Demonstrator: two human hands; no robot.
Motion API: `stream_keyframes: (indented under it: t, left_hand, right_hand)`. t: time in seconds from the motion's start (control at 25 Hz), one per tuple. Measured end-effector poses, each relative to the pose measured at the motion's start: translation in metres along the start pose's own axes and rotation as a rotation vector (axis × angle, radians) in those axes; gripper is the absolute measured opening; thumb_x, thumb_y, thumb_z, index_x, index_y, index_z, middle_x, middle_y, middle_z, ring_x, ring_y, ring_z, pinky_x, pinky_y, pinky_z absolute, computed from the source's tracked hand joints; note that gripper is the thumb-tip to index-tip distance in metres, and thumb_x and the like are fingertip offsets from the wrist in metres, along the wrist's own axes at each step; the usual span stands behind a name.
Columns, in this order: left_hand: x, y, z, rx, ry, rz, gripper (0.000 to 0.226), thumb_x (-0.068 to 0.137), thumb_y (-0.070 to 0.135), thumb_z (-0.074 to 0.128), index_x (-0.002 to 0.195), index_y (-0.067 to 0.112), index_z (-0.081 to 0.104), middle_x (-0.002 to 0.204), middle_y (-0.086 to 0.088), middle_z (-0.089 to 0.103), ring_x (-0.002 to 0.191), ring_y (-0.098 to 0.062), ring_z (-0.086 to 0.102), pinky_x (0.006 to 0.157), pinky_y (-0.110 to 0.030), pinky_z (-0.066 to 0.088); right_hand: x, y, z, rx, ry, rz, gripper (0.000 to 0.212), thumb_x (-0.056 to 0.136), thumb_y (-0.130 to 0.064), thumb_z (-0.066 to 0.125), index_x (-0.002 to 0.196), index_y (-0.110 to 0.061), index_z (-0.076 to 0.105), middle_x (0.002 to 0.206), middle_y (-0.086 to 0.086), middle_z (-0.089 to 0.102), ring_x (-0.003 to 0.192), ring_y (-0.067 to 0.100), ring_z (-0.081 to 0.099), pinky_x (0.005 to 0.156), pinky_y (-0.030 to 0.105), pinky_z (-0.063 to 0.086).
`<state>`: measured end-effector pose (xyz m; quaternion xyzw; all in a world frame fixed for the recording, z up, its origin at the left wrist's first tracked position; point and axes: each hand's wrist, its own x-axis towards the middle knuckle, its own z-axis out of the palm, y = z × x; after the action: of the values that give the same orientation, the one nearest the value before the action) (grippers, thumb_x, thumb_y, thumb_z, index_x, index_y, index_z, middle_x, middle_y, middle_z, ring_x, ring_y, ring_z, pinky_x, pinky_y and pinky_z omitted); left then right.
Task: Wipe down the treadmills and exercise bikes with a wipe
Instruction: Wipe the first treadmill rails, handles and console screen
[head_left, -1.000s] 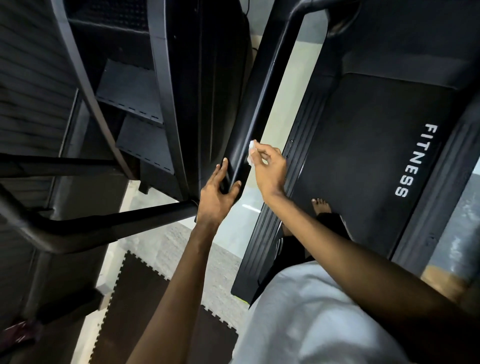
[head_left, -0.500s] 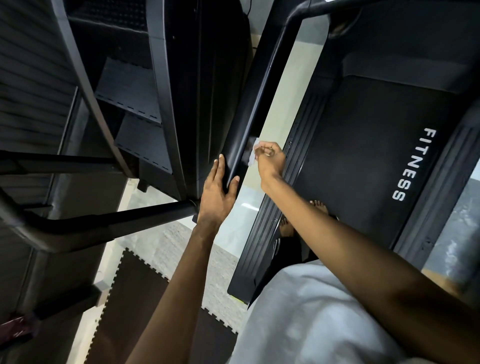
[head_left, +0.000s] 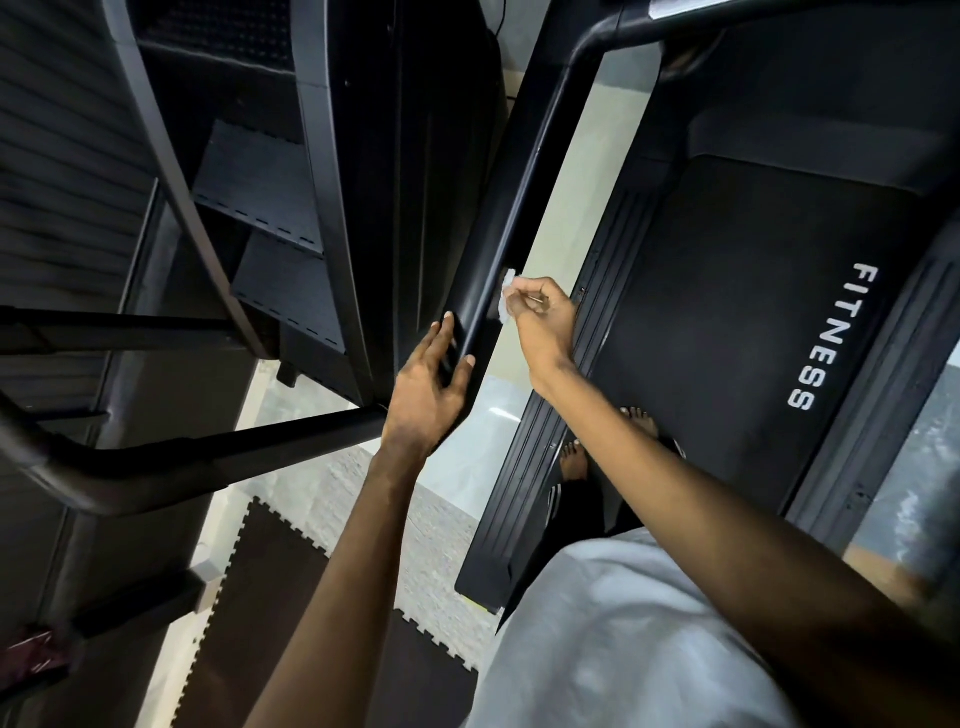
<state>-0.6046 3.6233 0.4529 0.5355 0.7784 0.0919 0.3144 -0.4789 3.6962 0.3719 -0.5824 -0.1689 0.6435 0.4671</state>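
A black treadmill handrail (head_left: 524, 171) runs from the upper right down to the centre. My left hand (head_left: 426, 389) holds its lower end, fingers on the left side and thumb on the right. My right hand (head_left: 540, 317) pinches a small white wipe (head_left: 505, 299) and presses it against the rail's right side, just above my left hand. The treadmill belt (head_left: 737, 322), marked FITNESS, lies to the right, and my bare feet stand on its near left edge.
A black stair-climber machine (head_left: 270, 208) with ridged steps fills the upper left. Its dark tubular rails (head_left: 156, 467) cross the lower left. Brown interlocking floor mats (head_left: 270, 613) and pale floor lie below.
My right hand with the wipe slid down the rail, then back up a little. My left hand has kept its hold on the rail's lower end.
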Motion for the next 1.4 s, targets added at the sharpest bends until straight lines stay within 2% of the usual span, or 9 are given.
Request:
stream_keyframes:
  t: [0.12, 0.24, 0.48, 0.6, 0.72, 0.96, 1.08, 1.24, 1.4]
  left_hand:
    - [0.006, 0.009, 0.004, 0.004, 0.008, 0.035, 0.063, 0.100, 0.031, 0.060, 0.156, 0.036, 0.032, 0.159, -0.007, 0.037, 0.147, -0.018, 0.033, 0.117, -0.030, 0.030]
    - [0.014, 0.016, 0.005, -0.004, 0.019, 0.005, 0.063, 0.099, 0.034, 0.062, 0.154, 0.038, 0.034, 0.158, -0.004, 0.038, 0.145, -0.017, 0.037, 0.119, -0.034, 0.033]
    - [0.019, 0.018, 0.005, -0.060, 0.063, -0.026, 0.062, 0.093, 0.032, 0.071, 0.149, 0.039, 0.045, 0.153, 0.002, 0.047, 0.138, -0.003, 0.041, 0.108, -0.009, 0.027]
    - [0.023, 0.019, 0.005, -0.104, 0.081, -0.063, 0.061, 0.090, 0.030, 0.075, 0.145, 0.036, 0.051, 0.145, 0.002, 0.055, 0.132, -0.004, 0.049, 0.114, -0.017, 0.034]
    - [0.031, 0.022, 0.005, -0.145, 0.049, -0.064, 0.061, 0.090, 0.031, 0.075, 0.146, 0.035, 0.050, 0.146, 0.001, 0.054, 0.135, -0.009, 0.050, 0.117, -0.031, 0.037]
    - [0.063, 0.040, -0.004, -0.063, -0.041, 0.034, 0.070, 0.090, 0.032, 0.074, 0.152, 0.029, 0.041, 0.154, 0.002, 0.046, 0.140, -0.007, 0.042, 0.117, -0.019, 0.030]
    - [0.077, 0.051, -0.007, -0.035, -0.078, 0.073, 0.073, 0.090, 0.031, 0.074, 0.154, 0.025, 0.038, 0.157, -0.002, 0.042, 0.144, -0.009, 0.037, 0.113, -0.013, 0.024]
    - [0.083, 0.052, -0.009, -0.012, -0.119, 0.084, 0.076, 0.091, 0.035, 0.073, 0.156, 0.026, 0.034, 0.159, -0.001, 0.038, 0.146, -0.011, 0.034, 0.117, -0.019, 0.025]
    - [0.104, 0.060, -0.024, -0.015, -0.228, 0.080, 0.081, 0.089, 0.045, 0.072, 0.157, 0.032, 0.030, 0.160, 0.005, 0.036, 0.146, -0.006, 0.030, 0.119, -0.022, 0.023]
  right_hand:
    - [0.008, -0.016, 0.000, -0.059, -0.001, -0.181, 0.005, 0.090, -0.005, 0.069, 0.095, -0.005, 0.069, 0.093, 0.000, 0.073, 0.086, 0.006, 0.068, 0.086, 0.030, 0.058]
    - [0.036, -0.037, 0.004, -0.074, 0.076, -0.197, 0.004, 0.090, -0.006, 0.068, 0.093, -0.009, 0.068, 0.093, -0.002, 0.073, 0.086, 0.006, 0.069, 0.088, 0.039, 0.058]
    - [0.003, -0.035, -0.006, -0.290, -0.106, -0.457, 0.005, 0.091, -0.011, 0.069, 0.095, -0.012, 0.072, 0.101, -0.001, 0.065, 0.097, 0.007, 0.065, 0.085, 0.029, 0.058]
    - [0.023, -0.049, 0.001, -0.249, -0.016, -0.406, 0.009, 0.092, -0.025, 0.069, 0.093, -0.016, 0.070, 0.097, -0.009, 0.068, 0.093, 0.002, 0.064, 0.081, 0.025, 0.055]
    - [0.047, -0.062, 0.006, -0.174, 0.085, -0.298, 0.004, 0.093, -0.012, 0.067, 0.097, -0.013, 0.069, 0.088, -0.014, 0.068, 0.079, -0.009, 0.063, 0.074, 0.014, 0.051]
    - [0.048, -0.029, -0.003, -0.292, 0.034, -0.177, 0.004, 0.091, -0.012, 0.069, 0.095, -0.012, 0.070, 0.087, -0.012, 0.072, 0.080, -0.008, 0.065, 0.079, 0.014, 0.052]
    - [0.046, -0.013, -0.001, -0.304, 0.096, -0.093, 0.006, 0.089, -0.010, 0.069, 0.092, -0.016, 0.069, 0.085, -0.011, 0.070, 0.084, 0.005, 0.068, 0.081, 0.022, 0.055]
    - [0.094, -0.036, 0.005, -0.211, 0.208, 0.043, 0.011, 0.089, -0.005, 0.068, 0.094, -0.015, 0.070, 0.085, -0.008, 0.066, 0.084, 0.010, 0.065, 0.084, 0.025, 0.054]
    - [0.089, -0.047, 0.003, -0.200, 0.175, -0.039, 0.008, 0.090, -0.011, 0.069, 0.092, -0.018, 0.071, 0.086, -0.013, 0.070, 0.081, 0.002, 0.066, 0.083, 0.021, 0.054]
